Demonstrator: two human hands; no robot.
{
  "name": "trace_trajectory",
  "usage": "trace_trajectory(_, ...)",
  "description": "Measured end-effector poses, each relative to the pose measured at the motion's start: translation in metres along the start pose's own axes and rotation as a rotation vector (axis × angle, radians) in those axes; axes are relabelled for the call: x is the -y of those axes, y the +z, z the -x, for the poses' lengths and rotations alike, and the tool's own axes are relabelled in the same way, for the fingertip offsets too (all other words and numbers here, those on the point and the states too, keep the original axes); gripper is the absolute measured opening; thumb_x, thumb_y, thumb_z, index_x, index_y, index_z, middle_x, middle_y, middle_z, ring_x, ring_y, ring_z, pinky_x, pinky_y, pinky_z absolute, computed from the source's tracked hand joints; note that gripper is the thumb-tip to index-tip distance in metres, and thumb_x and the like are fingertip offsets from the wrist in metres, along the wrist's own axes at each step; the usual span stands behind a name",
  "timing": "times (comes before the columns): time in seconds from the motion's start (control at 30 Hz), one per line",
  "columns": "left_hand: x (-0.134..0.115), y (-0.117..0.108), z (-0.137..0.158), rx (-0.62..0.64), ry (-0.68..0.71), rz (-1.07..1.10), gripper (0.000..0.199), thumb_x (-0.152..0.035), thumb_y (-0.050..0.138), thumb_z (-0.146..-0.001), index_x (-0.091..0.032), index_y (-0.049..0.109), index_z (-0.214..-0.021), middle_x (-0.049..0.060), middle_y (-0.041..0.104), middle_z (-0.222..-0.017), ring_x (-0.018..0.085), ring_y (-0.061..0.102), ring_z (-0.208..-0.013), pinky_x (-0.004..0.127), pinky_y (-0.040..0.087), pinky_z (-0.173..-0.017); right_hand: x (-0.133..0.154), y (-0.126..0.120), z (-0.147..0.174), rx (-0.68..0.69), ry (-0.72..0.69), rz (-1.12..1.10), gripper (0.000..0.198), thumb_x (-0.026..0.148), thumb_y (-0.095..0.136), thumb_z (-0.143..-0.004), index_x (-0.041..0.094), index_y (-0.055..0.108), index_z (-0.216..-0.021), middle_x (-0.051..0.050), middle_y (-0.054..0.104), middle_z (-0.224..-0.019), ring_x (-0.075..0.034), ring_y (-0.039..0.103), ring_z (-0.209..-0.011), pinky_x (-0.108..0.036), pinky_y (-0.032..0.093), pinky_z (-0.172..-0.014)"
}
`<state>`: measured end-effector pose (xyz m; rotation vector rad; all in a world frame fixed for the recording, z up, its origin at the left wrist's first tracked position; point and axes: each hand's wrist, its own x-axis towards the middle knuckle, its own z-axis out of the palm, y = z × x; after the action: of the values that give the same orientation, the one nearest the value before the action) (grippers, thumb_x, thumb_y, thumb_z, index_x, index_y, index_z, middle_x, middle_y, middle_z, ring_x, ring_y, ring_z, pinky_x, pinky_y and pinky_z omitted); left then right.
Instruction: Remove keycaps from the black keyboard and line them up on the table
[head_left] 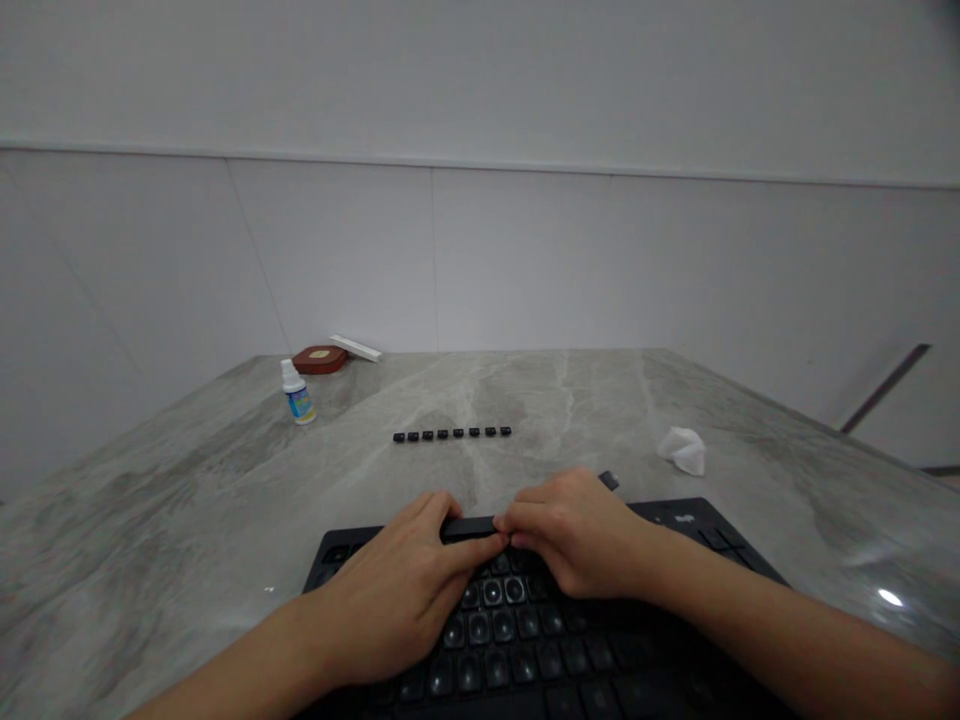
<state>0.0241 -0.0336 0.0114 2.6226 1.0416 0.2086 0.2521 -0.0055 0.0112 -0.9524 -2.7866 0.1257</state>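
Note:
A black keyboard (501,628) lies on the table in front of me, partly covered by my arms. Over its left part, my left hand (409,575) grips the back edge, fingers curled over it and thumb stretched right across the top row. My right hand (566,530) is closed in a pinch at that same back edge, its fingertips almost touching the left thumb. Whatever sits between the right fingertips is hidden. Beyond the hands, several small black keycaps (458,433) stand in a straight row on the tabletop.
On the grey marbled table (225,520) a white spray bottle (299,393) stands at left. Behind it are a reddish-brown case (320,360) and a white flat strip (355,348). A crumpled tissue (684,450) lies right. A small dark piece (609,481) shows behind my right hand.

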Motion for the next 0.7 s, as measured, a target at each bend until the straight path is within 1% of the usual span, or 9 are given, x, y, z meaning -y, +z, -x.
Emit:
trace_trajectory(0.13,-0.001,0.0,0.0,-0.007,-0.006,0.001,0.045,-0.024,0.033,-0.096,-0.041,0.038,-0.138,0.007,0.047,-0.105,0.022,0.05,-0.094,0.041,0.047,-0.085,-0.002,0.0,0.001,0.0,0.0,0.005,0.018,0.017,0.052,-0.081,0.022,0.064,-0.092,0.0,0.067,-0.078,-0.012,0.056,-0.066,-0.027,0.023,-0.054)
trace_trajectory(0.27,0.0,0.0,0.0,-0.016,-0.005,0.004,0.045,-0.025,0.034,-0.096,-0.041,0.039,-0.137,0.007,0.047,-0.107,0.022,0.05,-0.094,0.041,0.047,-0.084,0.006,0.001,0.0,-0.012,0.059,0.087,0.016,0.02,0.053,-0.08,0.022,0.065,-0.09,0.0,0.066,-0.074,-0.011,0.051,-0.058,-0.028,0.018,-0.052)
trace_trajectory(0.4,0.001,0.0,0.0,-0.015,0.003,-0.003,0.046,-0.023,0.034,-0.095,-0.041,0.037,-0.138,0.007,0.047,-0.107,0.022,0.05,-0.094,0.041,0.047,-0.084,0.015,0.001,0.0,-0.013,0.13,0.133,0.009,0.02,0.054,-0.078,0.019,0.062,-0.079,-0.001,0.065,-0.07,-0.01,0.048,-0.053,-0.029,0.014,-0.05)
trace_trajectory(0.5,0.002,0.001,0.0,-0.02,0.004,-0.008,0.046,-0.023,0.034,-0.095,-0.041,0.039,-0.137,0.007,0.047,-0.107,0.022,0.05,-0.095,0.041,0.047,-0.085,0.019,0.002,0.0,-0.012,0.157,0.142,0.009,0.02,0.054,-0.078,0.018,0.06,-0.073,-0.001,0.064,-0.067,-0.01,0.047,-0.052,-0.03,0.014,-0.05)
trace_trajectory(0.7,0.003,0.002,0.001,-0.036,0.005,0.012,0.045,-0.023,0.036,-0.094,-0.04,0.041,-0.136,0.006,0.048,-0.106,0.022,0.051,-0.095,0.041,0.047,-0.085,0.016,-0.001,-0.002,0.006,0.148,0.092,0.009,0.02,0.053,-0.08,0.018,0.061,-0.076,-0.002,0.065,-0.07,-0.012,0.051,-0.057,-0.029,0.018,-0.051)
